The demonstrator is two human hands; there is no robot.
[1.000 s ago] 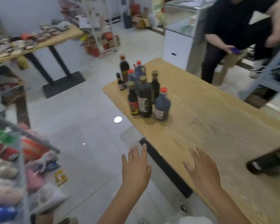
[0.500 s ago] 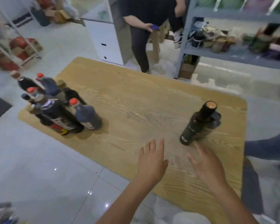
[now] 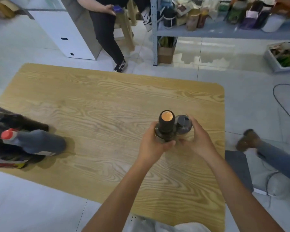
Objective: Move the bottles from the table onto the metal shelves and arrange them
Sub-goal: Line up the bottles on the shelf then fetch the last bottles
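On table [image 3: 107,101] near right edge: left hand [image 3: 155,144] wraps tall bottle [image 3: 166,126], right hand [image 3: 197,139] wraps short bottle [image 3: 183,125]. Bottle cluster [image 3: 24,139] waits at table's left edge. Shelf [image 3: 224,29] beyond table; most work remains.

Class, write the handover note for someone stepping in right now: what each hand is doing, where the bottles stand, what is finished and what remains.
Left hand: wrapped round the tall dark bottle with the pale-topped cap.
Right hand: cupped round the shorter dark-lidded bottle beside it.
Both bottles are upright near the table's right side, touching each other; whether they are lifted cannot be told.
A cluster of dark bottles stands at the table's left edge.
Done: nothing from this table visibly shelved.
Left: carry these two to the metal shelf beyond the table, then the cluster, and arrange them.
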